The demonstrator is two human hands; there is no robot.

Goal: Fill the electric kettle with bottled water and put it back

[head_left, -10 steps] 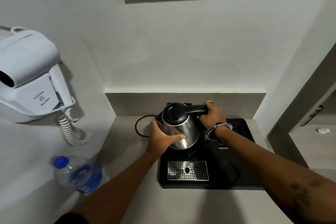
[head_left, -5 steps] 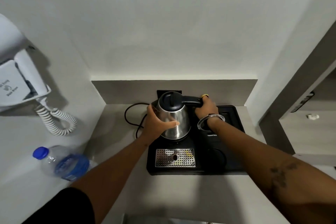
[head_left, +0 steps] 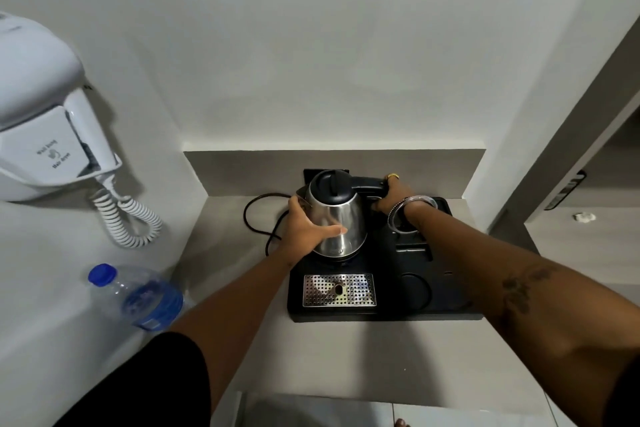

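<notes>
A steel electric kettle (head_left: 341, 215) with a black lid stands upright at the back left of a black tray (head_left: 450, 308), lid shut. My left hand (head_left: 304, 229) wraps the kettle's steel body from the left. My right hand (head_left: 393, 196), with a ring and bangles, grips the black handle on the kettle's right. A clear water bottle (head_left: 138, 295) with a blue cap and blue label stands on the counter at the far left, capped, well apart from both hands.
A black power cord (head_left: 256, 218) loops on the grey counter left of the tray. The tray has a perforated metal drip grate (head_left: 339, 289) at its front. A white wall-mounted hair dryer (head_left: 45, 121) with a coiled cord hangs at left. Walls close in behind and to the right.
The view has shifted a little, so the scene sits differently in the frame. Both hands keep their hold on the kettle, which stays upright on the tray.
</notes>
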